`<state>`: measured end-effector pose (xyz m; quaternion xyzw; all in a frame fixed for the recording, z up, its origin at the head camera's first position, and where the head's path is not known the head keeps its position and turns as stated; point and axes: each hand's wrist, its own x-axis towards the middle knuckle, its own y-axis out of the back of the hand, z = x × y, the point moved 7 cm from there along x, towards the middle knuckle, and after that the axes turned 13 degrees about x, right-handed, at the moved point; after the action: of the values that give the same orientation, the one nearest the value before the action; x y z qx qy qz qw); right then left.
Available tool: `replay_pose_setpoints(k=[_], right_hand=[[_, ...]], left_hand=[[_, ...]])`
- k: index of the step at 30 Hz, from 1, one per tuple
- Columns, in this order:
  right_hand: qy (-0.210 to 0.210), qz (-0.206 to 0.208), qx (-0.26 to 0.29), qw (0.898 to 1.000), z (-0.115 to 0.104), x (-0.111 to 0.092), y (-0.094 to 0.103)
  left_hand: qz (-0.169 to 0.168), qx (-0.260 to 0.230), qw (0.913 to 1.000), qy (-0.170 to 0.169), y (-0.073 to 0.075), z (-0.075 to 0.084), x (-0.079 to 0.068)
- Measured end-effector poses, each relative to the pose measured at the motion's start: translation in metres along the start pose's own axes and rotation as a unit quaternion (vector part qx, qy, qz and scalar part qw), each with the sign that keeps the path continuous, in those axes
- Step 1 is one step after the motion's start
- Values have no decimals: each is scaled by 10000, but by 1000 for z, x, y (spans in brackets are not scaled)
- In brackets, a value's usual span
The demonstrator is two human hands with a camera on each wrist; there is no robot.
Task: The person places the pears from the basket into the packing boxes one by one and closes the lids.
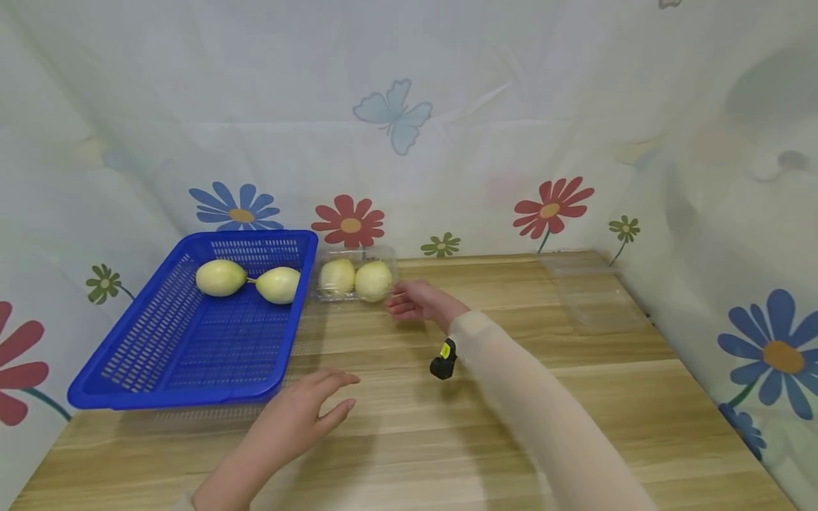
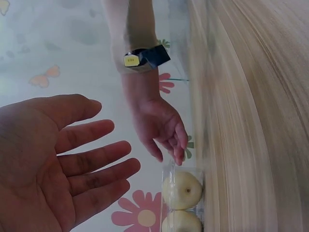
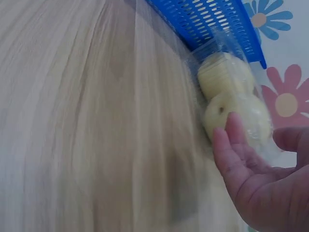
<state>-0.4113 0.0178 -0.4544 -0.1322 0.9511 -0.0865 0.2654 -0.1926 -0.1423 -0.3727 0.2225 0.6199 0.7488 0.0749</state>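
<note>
A clear plastic box [image 1: 324, 292] with two pale yellow pears [image 1: 373, 282] inside stands against the right side of the blue basket. My right hand [image 1: 418, 301] is at the box's right end, fingers loosely bent and nothing gripped. Its fingertips [image 3: 233, 122] overlap the nearer pear in the right wrist view. My left hand [image 1: 308, 411] hovers above the table in front of the basket, holding nothing. In the left wrist view its fingers [image 2: 99, 158] are spread and relaxed, palm in sight.
The blue basket [image 1: 192, 396] stands at the left with two more pears [image 1: 220, 277] near its back. Another clear plastic container [image 1: 594, 291] lies at the back right of the wooden table [image 1: 396, 440]. A flower-printed cloth [image 1: 447, 177] hangs behind.
</note>
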Motion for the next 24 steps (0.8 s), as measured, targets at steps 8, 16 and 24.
replay_pose_setpoints(k=[8,16,24], right_hand=[[502,-273,-557,9968,-24,-44,19],[1281,-748,-686,9866,-30,-109,41],[1587,-638,-834,9817,-9,-149,70]], left_hand=[[-10,9,10000,-92,0,1,3],[43,25,9999,-87,0,3,2],[228,-39,9997,-17,4,4,4]])
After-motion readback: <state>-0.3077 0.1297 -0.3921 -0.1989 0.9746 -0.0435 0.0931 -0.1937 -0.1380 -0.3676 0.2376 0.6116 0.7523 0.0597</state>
